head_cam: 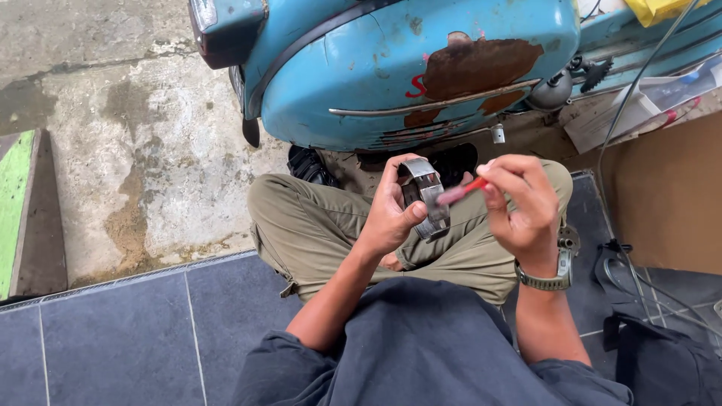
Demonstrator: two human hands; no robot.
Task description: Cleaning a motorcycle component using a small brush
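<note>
At frame centre, the left hand (391, 214) grips a curved metal part (426, 197), half hidden by fingers; the right hand (523, 207) pinches a blurred red tool (460, 192), its tip indistinct.

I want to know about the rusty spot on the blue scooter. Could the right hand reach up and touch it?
Probably yes. The right hand is just below the blue scooter panel, and nothing stands between it and the rust patch. But it is pinching a small red tool, so its fingertips are busy.
</note>
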